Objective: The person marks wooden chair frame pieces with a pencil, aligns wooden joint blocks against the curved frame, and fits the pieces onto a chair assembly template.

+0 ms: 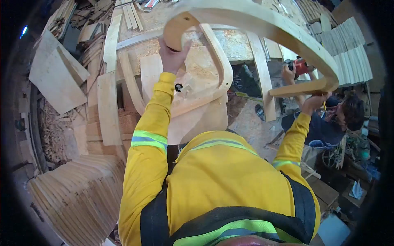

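A large curved wooden frame [262, 15] is held up in front of me, arching between my two hands. My left hand [174, 57] wraps round its left end, where a dark hole shows in the wood. Near the lower right corner, my right hand [315, 102] grips the frame from below, its fingers partly hidden. A thin yellow stick [324, 105], perhaps a pencil, shows by the right fingers. Below my left hand, another curved wooden frame [225, 74] lies on the workbench [234, 45], with a small black object [178, 87] near it.
At right, a co-worker [342, 119] holds a red power tool [301, 67] close to the raised frame. Stacked curved boards [78, 192] stand at lower left, and more slats [347, 51] at upper right. Flat panels [57, 74] lean at left. Sawdust covers the bench.
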`<move>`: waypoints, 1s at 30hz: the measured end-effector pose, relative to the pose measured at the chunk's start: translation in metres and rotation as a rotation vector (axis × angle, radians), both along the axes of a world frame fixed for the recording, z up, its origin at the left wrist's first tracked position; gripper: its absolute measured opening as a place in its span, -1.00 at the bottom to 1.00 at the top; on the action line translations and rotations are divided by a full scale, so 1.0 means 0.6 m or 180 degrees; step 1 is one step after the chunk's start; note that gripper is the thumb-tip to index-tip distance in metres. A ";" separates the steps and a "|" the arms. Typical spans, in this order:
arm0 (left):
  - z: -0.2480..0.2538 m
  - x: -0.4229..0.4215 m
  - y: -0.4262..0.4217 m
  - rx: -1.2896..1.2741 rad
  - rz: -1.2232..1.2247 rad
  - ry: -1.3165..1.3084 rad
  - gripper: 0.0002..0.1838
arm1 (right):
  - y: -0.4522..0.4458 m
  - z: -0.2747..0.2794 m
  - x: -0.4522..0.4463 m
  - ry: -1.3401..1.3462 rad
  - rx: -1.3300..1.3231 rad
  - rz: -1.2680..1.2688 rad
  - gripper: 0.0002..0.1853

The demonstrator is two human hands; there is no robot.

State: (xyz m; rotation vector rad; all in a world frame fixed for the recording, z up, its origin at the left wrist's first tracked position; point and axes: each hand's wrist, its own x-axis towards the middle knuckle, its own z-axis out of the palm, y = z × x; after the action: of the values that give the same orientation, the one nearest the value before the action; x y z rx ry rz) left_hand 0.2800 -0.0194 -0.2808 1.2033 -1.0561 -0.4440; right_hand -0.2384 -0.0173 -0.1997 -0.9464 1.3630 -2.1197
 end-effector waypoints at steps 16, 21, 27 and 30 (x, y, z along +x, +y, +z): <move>-0.019 0.245 0.278 0.2549 0.1627 -0.1453 0.07 | -0.288 -0.182 0.279 0.3082 0.0759 0.1126 -0.41; -0.158 0.270 0.365 0.3392 0.1407 -0.1587 -0.13 | -0.254 -0.267 0.419 0.3608 0.1894 0.1747 -0.24; -0.263 0.292 0.365 0.3471 0.1600 -0.0622 -0.16 | -0.350 -0.382 0.468 0.3873 0.2046 0.2172 -0.28; -0.274 0.289 0.348 0.3638 0.1628 -0.0754 -0.14 | -0.320 -0.315 0.502 0.3921 0.1810 0.2172 -0.37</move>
State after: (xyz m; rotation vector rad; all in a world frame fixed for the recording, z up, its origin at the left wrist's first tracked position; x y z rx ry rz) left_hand 0.4534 0.1893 -0.4453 2.5123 -0.5953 -0.5136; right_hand 0.0628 -0.2090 -0.3888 -2.1454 1.5955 -0.4701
